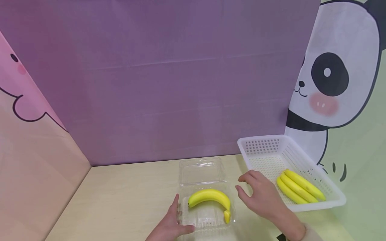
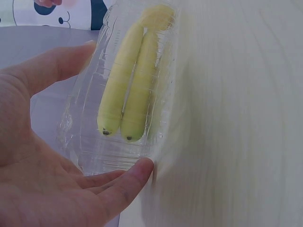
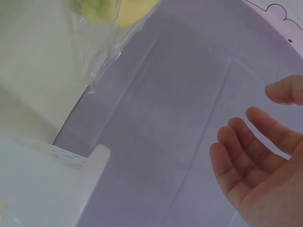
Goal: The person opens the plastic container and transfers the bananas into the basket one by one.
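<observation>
A clear plastic clamshell box (image 1: pixel 208 217) lies with its lid (image 1: pixel 202 172) folded back, and one curved banana (image 1: pixel 209 194) is in its base. At the box's near left corner is my left hand (image 1: pixel 170 222), its index finger extended along the left side and its thumb at the front edge. Through the clear wall in the left wrist view, the banana (image 2: pixel 124 85) appears as two yellow shapes side by side. My right hand (image 1: pixel 262 194) is raised between box and basket, fingers loosely bent and thumb apart, holding nothing; the right wrist view shows its bare palm (image 3: pixel 265 184).
A white perforated basket (image 1: pixel 265 145) stands to the right, with a bunch of several bananas (image 1: pixel 298 187) at its near end. Behind the wooden table (image 1: pixel 126 201) rises a purple backdrop (image 1: pixel 156 83). A panda-printed panel (image 1: pixel 334 100) borders the right side.
</observation>
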{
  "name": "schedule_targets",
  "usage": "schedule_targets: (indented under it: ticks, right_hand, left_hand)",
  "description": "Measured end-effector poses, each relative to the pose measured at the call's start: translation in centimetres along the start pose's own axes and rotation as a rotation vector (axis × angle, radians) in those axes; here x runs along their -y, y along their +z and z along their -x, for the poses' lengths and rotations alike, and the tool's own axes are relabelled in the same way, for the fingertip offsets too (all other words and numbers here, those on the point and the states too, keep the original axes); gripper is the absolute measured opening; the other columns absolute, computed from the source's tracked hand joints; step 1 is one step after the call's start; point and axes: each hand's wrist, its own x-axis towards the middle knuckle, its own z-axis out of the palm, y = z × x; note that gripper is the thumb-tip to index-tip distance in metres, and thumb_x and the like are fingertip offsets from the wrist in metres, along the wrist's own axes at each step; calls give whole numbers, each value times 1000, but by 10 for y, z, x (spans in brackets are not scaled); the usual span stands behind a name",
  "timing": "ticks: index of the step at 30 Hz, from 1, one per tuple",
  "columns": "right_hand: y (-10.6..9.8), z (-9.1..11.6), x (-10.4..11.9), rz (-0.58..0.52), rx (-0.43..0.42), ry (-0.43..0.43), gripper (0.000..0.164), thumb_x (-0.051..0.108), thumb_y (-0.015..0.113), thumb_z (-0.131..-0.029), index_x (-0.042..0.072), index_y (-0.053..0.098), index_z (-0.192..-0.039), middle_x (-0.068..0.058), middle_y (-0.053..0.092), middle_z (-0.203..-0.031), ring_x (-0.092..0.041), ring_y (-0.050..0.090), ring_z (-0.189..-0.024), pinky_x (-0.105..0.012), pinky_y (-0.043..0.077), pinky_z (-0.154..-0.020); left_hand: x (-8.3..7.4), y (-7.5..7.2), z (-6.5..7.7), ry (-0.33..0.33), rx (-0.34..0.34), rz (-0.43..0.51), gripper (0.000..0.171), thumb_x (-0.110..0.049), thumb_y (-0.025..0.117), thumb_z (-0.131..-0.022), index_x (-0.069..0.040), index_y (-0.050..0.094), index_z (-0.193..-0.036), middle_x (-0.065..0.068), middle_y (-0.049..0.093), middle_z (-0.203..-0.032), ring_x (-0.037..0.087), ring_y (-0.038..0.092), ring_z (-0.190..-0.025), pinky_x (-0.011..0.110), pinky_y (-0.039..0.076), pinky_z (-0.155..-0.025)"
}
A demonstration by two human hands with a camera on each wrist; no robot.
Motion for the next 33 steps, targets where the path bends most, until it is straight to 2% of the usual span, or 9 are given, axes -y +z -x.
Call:
schedule_targets:
  ticks: [23, 33]
  right_hand:
    - [34, -4, 8, -48, 54, 10, 19, 15, 81, -76, 16, 70, -91, 12, 63, -91, -9, 58, -79, -24, 51, -66]
    - [46, -9, 12, -69, 99, -26, 17, 13, 80, -78, 13, 70, -91, 8, 64, -89, -10, 56, -77, -26, 51, -69]
  left_hand:
    - [-1, 0, -1, -1, 0, -7, 128, -29, 89, -77, -2, -3, -162, 39, 20, -158, 55, 32, -140, 70, 31, -108]
    - [-2, 1, -3, -18, -12, -15, 129, -31, 90, -76, -1, -1, -162, 38, 22, -158, 54, 32, -141, 69, 30, -110]
